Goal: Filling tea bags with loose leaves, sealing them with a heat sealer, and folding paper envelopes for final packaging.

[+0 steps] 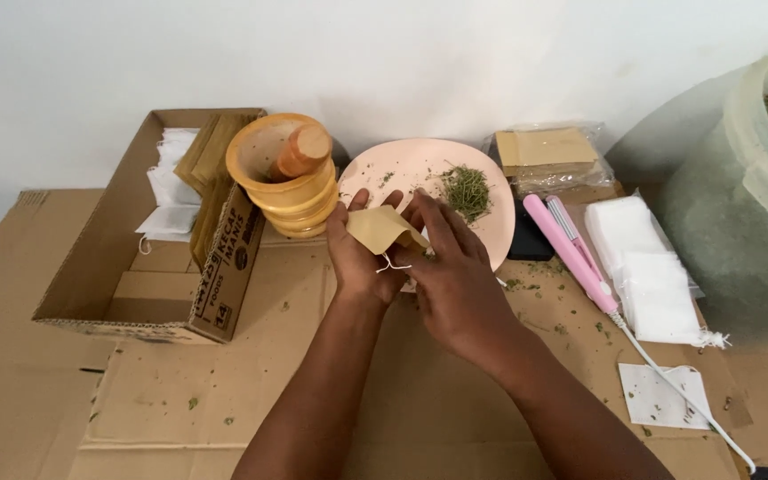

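We're mid-step w/ a small tan paper sachet (384, 228): our left hand (362, 258) has its grip pinched shut on the sachet's lower edge, held just above the near rim of the round pink plate (402, 164), a thin white string (390, 264) dangling under it. Our right hand (455, 271) rests its fingers on the sachet's right side; whether that grip truly clamps it we can't tell. Judging by this, the pouch is being opened or shaped, so the next move prob. needs a steady hold on the mouth. Count: 1 plate, 1 pile of dried green herb (468, 190) on it, 1 yellow wooden mortar w/ pestle (288, 171), 1 pink slim heat-sealing iron (571, 253), 1 open cardboard box (148, 231), 1 stack of white pouches (646, 267), all on the cardboard-covered table (384, 400).
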